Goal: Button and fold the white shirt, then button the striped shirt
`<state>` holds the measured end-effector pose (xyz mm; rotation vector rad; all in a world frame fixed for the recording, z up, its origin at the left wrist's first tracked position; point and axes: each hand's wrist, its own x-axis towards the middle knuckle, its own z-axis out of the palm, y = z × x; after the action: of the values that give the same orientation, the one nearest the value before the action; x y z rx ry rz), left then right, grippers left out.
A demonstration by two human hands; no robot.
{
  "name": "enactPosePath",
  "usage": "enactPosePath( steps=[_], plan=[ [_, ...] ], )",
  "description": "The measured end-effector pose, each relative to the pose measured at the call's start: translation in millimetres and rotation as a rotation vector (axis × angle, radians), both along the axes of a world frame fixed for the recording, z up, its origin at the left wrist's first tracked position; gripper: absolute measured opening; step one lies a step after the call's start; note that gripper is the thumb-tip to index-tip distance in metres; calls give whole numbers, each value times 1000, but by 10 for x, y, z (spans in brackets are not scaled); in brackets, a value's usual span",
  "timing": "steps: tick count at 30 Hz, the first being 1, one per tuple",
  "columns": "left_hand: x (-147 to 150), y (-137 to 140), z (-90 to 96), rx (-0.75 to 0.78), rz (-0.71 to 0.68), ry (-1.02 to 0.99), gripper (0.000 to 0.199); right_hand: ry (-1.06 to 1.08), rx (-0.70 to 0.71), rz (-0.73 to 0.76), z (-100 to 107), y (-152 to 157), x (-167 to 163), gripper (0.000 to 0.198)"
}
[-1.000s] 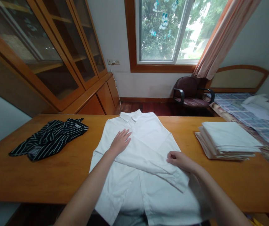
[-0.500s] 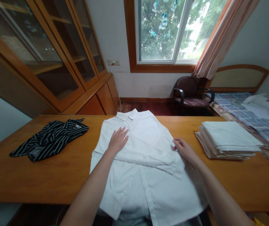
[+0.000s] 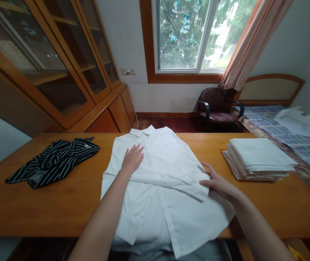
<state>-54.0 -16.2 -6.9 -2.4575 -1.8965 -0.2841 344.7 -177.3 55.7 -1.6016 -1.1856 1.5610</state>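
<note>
A white collared shirt (image 3: 168,152) lies spread on the wooden table, its collar at the far side and its hem hanging over the near edge. One sleeve is folded across the middle of the body. My left hand (image 3: 133,158) rests flat on the upper left chest of the shirt, fingers stretched out. At the shirt's right side is my right hand (image 3: 217,182), thumb and fingers apart beside the cuff end of the folded sleeve. Nothing shows between its fingers; whether its fingertips touch the cloth I cannot tell.
A crumpled black striped garment (image 3: 59,159) lies on the table (image 3: 49,210) at left. To the right stands a stack of folded white cloth (image 3: 260,159). Beyond are an armchair (image 3: 214,105), a bed (image 3: 277,116) and a glass-door cabinet (image 3: 84,90).
My right hand has moved down along the shirt's right edge, and its fingers have spread from a near pinch. My left hand stays on the chest. The view has shifted slightly.
</note>
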Motion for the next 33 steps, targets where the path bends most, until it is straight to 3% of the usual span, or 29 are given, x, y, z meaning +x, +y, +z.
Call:
enactPosePath(
  steps=[3,9,14,18,20,23,25,29,33],
  plan=[
    [2,3,19,-12,11,-1,49,-20,-30,5,9,-38,-26,98],
    [-11,4,22,-33,5,-7,50,-313,-40,255,-5,-108,-2,99],
    [-10,8,4,-22,14,-7,50,-762,170,308,-135,-93,50,98],
    [135,-91,40,0,20,-30,50,-1053,417,289,-122,-38,-105,82],
    [276,-188,63,16,-43,-45,51,-1045,558,303,-85,2,-331,68],
    [508,-343,72,5,-197,-60,51,-897,787,454,-99,30,-781,50],
    [621,-413,54,-14,-259,-60,50,-827,889,550,-177,-1,-1050,50],
    [677,-431,-1,-18,-283,-42,52,-746,958,700,-351,-150,-1284,63],
    [637,-366,-23,-23,-290,-35,54,-645,966,802,-329,-246,-1209,61]
  ],
)
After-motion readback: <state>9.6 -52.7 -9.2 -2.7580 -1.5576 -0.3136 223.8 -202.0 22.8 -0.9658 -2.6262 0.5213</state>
